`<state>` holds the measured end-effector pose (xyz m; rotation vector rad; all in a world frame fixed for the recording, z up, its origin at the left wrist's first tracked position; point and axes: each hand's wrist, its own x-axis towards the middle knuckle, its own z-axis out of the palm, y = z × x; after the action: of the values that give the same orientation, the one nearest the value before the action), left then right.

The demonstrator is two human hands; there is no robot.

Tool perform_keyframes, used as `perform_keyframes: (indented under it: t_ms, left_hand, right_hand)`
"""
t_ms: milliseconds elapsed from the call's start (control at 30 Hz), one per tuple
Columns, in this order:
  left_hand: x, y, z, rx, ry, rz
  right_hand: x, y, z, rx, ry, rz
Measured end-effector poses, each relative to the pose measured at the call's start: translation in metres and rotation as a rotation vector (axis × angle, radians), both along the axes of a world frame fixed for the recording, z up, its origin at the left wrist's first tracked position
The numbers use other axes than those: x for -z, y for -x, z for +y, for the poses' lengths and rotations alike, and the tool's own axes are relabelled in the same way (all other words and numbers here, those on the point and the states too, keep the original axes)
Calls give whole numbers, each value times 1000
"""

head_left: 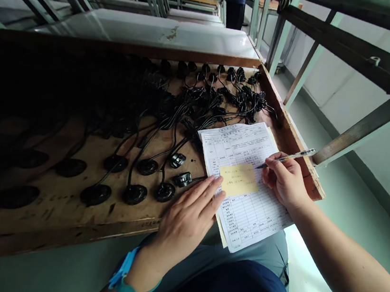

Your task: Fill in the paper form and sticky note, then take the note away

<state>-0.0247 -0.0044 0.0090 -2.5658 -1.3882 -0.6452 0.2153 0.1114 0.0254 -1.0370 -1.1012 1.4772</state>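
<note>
Slim, glossy pen [296, 155] pinched in the fingers of the right hand [286, 179], above the near right corner of a scuffed wooden worktop [289, 125] with a raised rim. Its tip points left, at a thin, printed paper form [246, 215]; its long axis slants up rightward, the blunt end above the right edge. The form's long side runs from the far edge toward the near edge, overhanging it. A smooth yellow note [239, 179] lies on top. The left hand [189, 212] rests flat, fingers extended, on the form's left margin. Round black plastic discs [134, 194] trail rubbery cables [181, 108] leftward of it.
</note>
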Motion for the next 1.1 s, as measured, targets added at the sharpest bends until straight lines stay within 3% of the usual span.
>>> perform_keyframes:
  t_ms: [167,367,667,1100]
  left_hand:
    - [1,4,-12,104,-5,-80]
    - [0,-3,-18,118,-9,-78]
    - [-2,-24,-25,-5,-34,43]
    - [8,-31,-10,-59,-55,71]
  right_hand:
    - [-5,2,-1,21,34,42]
    - [-4,1,-1,18,52,75]
    - [-5,2,-1,36,65,84]
    - [-1,0,0,23,56,62]
